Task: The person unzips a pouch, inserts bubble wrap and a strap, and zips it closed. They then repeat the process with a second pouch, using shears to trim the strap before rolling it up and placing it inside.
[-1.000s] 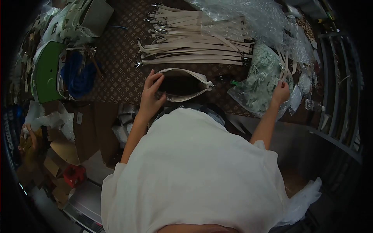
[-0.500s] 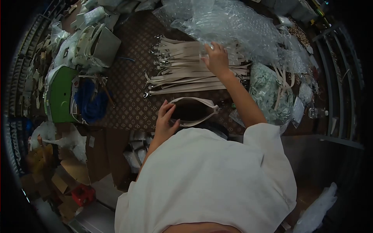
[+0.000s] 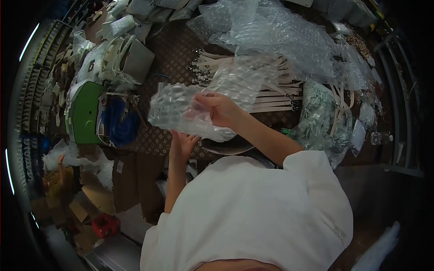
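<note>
My right hand (image 3: 218, 109) is closed on a sheet of clear bubble wrap (image 3: 174, 108), held up in front of me over the table. Below it, my left hand (image 3: 181, 143) reaches up to the sheet's lower edge with its fingers apart; the wrap partly covers the fingertips. A pale bag (image 3: 235, 152) with a dark opening lies against the table's near edge, half hidden by the wrap and my right forearm. Behind, a row of cream straps (image 3: 275, 92) with metal clasps lies on the patterned cloth, partly under the trailing wrap.
More bubble wrap (image 3: 275, 31) is heaped at the back. Left stand a green box (image 3: 83, 113), a blue bundle (image 3: 120, 122) and pale bags (image 3: 131, 58). A plastic bag of pale green material (image 3: 318, 113) and a clear bottle (image 3: 381, 138) lie right. Another person (image 3: 58, 180) is at lower left.
My right hand has come from over the straps toward me and left, bringing bubble wrap across the bag. My left hand has come off the bag's rim. The view has shifted slightly.
</note>
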Motion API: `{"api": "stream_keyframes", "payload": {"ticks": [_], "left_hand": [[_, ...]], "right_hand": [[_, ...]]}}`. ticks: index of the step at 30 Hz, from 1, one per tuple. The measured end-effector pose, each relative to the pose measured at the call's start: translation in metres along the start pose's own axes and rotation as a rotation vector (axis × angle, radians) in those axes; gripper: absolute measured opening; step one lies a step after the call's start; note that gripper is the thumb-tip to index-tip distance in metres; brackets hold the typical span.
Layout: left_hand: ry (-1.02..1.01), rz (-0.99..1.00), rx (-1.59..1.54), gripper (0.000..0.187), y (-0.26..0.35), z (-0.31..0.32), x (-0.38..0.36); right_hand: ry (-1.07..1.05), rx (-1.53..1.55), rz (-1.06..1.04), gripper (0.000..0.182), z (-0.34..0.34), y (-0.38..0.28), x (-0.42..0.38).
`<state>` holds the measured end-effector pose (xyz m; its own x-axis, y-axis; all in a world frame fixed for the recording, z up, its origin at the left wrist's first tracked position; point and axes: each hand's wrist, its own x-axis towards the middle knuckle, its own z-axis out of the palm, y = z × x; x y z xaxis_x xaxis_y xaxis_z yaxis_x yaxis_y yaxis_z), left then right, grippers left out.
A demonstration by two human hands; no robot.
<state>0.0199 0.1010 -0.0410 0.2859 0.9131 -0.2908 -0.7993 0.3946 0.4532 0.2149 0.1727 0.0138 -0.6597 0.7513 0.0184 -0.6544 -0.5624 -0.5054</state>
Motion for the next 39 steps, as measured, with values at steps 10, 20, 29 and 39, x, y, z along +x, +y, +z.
{"api": "stream_keyframes", "payload": {"ticks": [10, 20, 29, 39], "left_hand": [[0.073, 0.137, 0.194, 0.061, 0.007, 0.014, 0.029], [0.041, 0.085, 0.301, 0.053, 0.020, 0.026, 0.026], [0.245, -0.029, 0.220, 0.048, 0.045, 0.026, 0.022], [0.135, 0.173, 0.495, 0.084, 0.048, 0.045, 0.019]], "right_hand": [[0.491, 0.125, -0.134, 0.022, -0.042, -0.007, -0.009], [0.723, -0.665, -0.269, 0.015, -0.076, -0.006, -0.022], [0.633, -1.608, -0.716, 0.073, -0.050, -0.037, -0.051], [0.203, -2.291, -0.570, 0.039, 0.009, -0.049, -0.030]]}}
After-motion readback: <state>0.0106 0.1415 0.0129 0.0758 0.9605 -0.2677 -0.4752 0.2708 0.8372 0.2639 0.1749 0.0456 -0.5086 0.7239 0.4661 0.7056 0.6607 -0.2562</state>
